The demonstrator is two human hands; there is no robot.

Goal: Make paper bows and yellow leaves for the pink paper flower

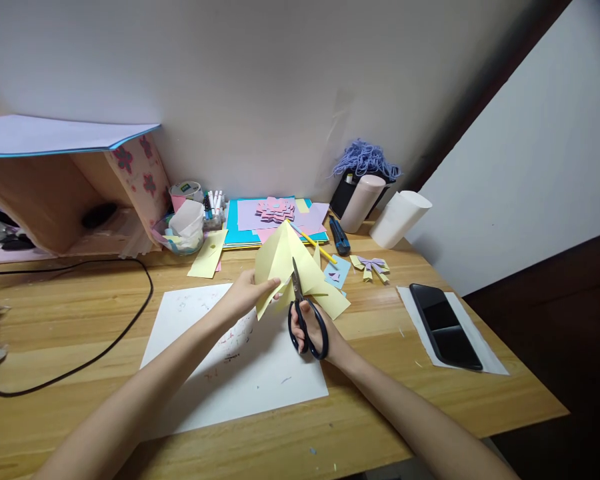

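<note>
My left hand (254, 292) pinches a folded sheet of pale yellow paper (275, 257) by its lower left part, holding it up above the table. In my right hand (325, 330) is a pair of scissors (300, 313) with black handles, fingers and thumb through the loops. The blades point up and lie against the yellow paper, near its middle crease. Whether the blades are fully closed I cannot make out. Below both hands lies a white sheet (195, 387) with coloured marks and smudges.
Behind the hands are stacked coloured papers (235, 227), a pink paper flower (277, 210), a yellow pencil (315, 245) and a blue cutter (339, 237). To the right are a paper bow (373, 267) and a phone (445, 327). A black cable (115, 347) loops at left beside a cardboard box (135, 180).
</note>
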